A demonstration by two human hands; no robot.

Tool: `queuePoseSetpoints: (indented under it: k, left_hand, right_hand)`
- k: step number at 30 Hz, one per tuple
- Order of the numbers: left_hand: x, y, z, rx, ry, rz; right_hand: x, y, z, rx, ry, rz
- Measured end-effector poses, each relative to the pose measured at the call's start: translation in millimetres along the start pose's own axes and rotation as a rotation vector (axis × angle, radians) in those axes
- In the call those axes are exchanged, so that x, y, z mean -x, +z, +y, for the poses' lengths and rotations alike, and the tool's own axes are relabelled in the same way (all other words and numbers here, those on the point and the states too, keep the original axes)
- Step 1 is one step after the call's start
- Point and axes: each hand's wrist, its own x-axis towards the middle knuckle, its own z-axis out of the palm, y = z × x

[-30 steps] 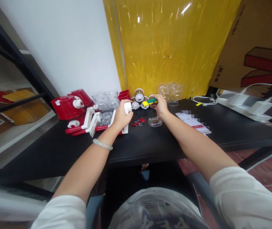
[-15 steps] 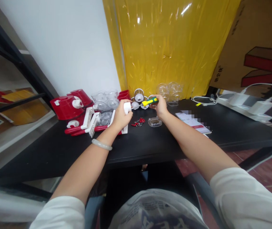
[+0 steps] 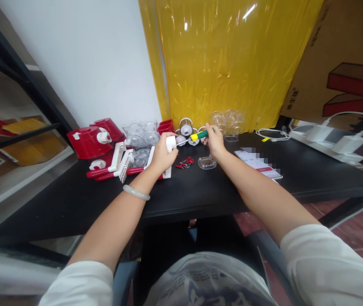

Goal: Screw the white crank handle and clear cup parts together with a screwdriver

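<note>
The left hand [image 3: 164, 155] is curled around a white round part [image 3: 170, 144], its open-looking end facing the right hand [image 3: 215, 141], which pinches the handle of a green and yellow screwdriver [image 3: 199, 134]. The screwdriver's metal shaft points left into or against the white part; the exact contact is too small to tell. Both hands are raised over the black table [image 3: 194, 195], and a pale bangle [image 3: 136, 192] circles the left wrist. Beneath and between them lie small red pieces with metal shanks [image 3: 189, 160], and just to their right a clear, ring-like plastic piece [image 3: 207, 162]. Behind the hands, white-ended drums [image 3: 186, 126] are stacked beside a red box [image 3: 166, 126]. Left of the left hand are white parts with red handles [image 3: 117, 163], clear plastic cups [image 3: 141, 131] and red housings [image 3: 88, 142]. To the right lie a phone [image 3: 255, 163], a white cable [image 3: 275, 135] and a power strip [image 3: 323, 145]. A yellow plastic curtain [image 3: 232, 59] hangs behind, next to a large carton [image 3: 318, 80].
</note>
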Motion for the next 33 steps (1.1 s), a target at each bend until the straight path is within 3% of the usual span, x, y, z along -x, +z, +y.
queuePoseSetpoints:
  k: [8, 33]
  left_hand:
    - [0.1, 0.6, -3.3, 0.004, 0.002, -0.001]
    - [-0.6, 0.2, -4.1, 0.014, -0.034, 0.0]
  right_hand:
    - [3.1, 2.3, -2.8, -0.084, 0.073, 0.019]
    - [5.6, 2.7, -7.5, -0.063, 0.004, 0.053]
